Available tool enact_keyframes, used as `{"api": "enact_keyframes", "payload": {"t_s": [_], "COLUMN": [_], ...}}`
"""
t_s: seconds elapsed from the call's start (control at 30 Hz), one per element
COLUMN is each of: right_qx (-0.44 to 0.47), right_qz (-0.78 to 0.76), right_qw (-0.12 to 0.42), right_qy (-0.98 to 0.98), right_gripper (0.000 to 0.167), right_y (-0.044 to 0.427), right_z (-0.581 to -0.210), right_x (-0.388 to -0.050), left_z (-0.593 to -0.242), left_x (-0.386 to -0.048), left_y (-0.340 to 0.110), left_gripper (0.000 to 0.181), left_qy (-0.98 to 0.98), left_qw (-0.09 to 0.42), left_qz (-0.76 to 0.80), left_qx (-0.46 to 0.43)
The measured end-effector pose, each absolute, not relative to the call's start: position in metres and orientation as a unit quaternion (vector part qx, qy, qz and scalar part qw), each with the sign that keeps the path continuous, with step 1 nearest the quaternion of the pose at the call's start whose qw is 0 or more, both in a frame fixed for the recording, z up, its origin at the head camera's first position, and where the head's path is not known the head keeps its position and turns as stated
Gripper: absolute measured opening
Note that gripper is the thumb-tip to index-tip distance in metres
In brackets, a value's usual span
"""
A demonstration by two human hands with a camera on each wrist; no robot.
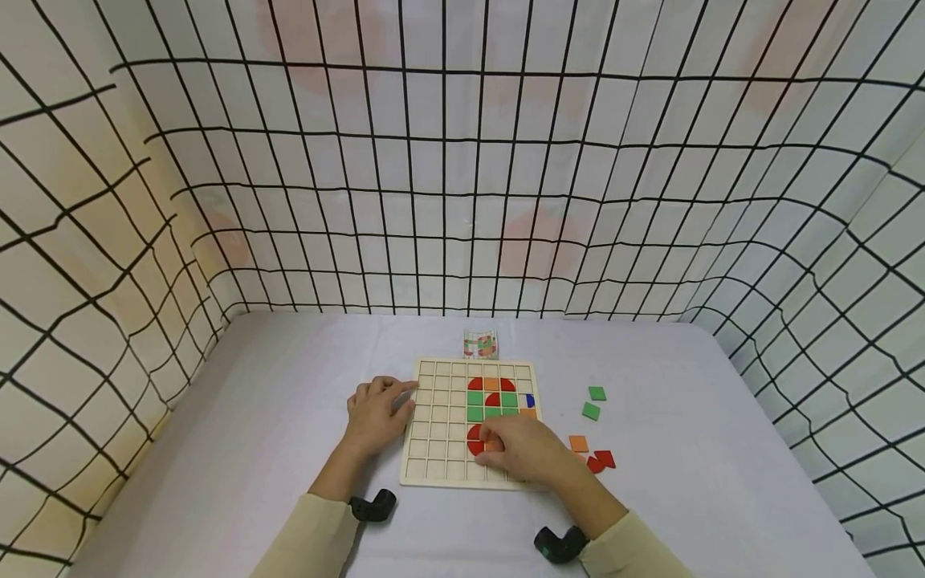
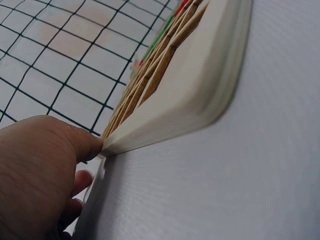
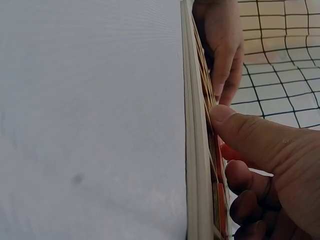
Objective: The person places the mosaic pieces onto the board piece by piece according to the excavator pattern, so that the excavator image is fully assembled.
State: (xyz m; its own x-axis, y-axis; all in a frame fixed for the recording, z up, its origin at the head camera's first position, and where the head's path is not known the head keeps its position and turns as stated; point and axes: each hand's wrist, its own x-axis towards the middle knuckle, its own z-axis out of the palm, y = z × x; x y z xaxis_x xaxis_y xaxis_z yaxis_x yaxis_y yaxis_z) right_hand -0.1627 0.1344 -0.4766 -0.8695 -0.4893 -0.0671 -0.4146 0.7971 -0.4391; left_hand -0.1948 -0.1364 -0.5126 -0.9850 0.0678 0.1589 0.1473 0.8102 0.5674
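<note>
A pale wooden grid board (image 1: 437,437) lies on the table, with coloured tiles set in its right half. My left hand (image 1: 376,413) rests at the board's left edge; in the left wrist view its thumb (image 2: 85,142) touches the rim. Over the lower tiles, my right hand (image 1: 523,448) has its thumb and curled index finger at a red curved tile (image 1: 474,448), beside an orange tile (image 1: 491,446). The right wrist view shows the thumb (image 3: 225,114) against the board's face and the other fingers curled. That hand hides some cells of the board.
Right of the board lie two green tiles (image 1: 594,402), an orange tile (image 1: 579,443) and red tiles (image 1: 605,458). A small patterned card (image 1: 480,343) sits behind the board. Black wire mesh (image 1: 462,193) rises around the back and sides of the white table (image 1: 238,433).
</note>
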Motion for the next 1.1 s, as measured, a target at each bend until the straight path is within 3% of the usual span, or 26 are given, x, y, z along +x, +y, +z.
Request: {"api": "enact_keyframes", "payload": {"t_s": [0.6,0.9,1.1], "right_qx": [-0.23,-0.174,-0.089], "right_qz": [-0.219,-0.245,-0.267], "right_qw": [0.096,0.102,0.124], "right_qy": [0.943,0.948,0.952], "right_gripper": [0.021,0.022,0.024], "right_y": [0.147,0.181,0.208], "right_z": [-0.472,-0.466,-0.462], "right_x": [-0.163,-0.167,-0.167], "left_z": [-0.513,-0.512,-0.512], "left_x": [-0.194,-0.195,-0.194], "left_y": [-0.137,-0.137,-0.136], "left_gripper": [0.035,0.036,0.036], "left_qy": [-0.949,-0.951,-0.951], "left_qw": [0.068,0.062,0.06], "left_qz": [-0.302,-0.298,-0.299], "left_qx": [-0.056,-0.056,-0.056]}}
